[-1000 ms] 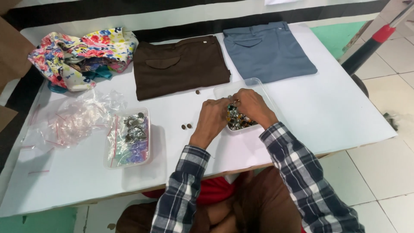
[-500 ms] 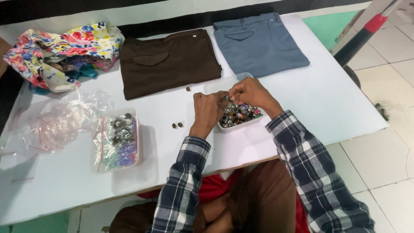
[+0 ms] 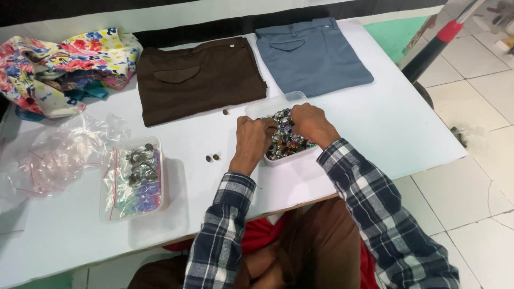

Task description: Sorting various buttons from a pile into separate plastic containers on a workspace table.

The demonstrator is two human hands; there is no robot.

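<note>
A clear plastic box (image 3: 267, 106) full of mixed buttons (image 3: 286, 142) sits on the white table (image 3: 385, 128) in front of me. My left hand (image 3: 252, 140) and my right hand (image 3: 310, 123) both rest on the box, fingertips meeting over the buttons. Whether either hand pinches a button is hidden by the fingers. Two small brown buttons (image 3: 212, 158) lie on the table just left of my left hand. Another brown button (image 3: 225, 112) lies near the brown trousers (image 3: 198, 77).
Folded blue-grey trousers (image 3: 313, 53) lie at the back right. A second clear box of buttons (image 3: 134, 176) stands at the left, beside crumpled clear plastic bags (image 3: 59, 152). Floral cloth (image 3: 59, 64) is piled at the back left. A red-and-black pole (image 3: 439, 43) leans at the table's right.
My view has shifted a little, so the table sits lower and more to the left in frame. Both hands stay at the button box, fingers working among the buttons.
</note>
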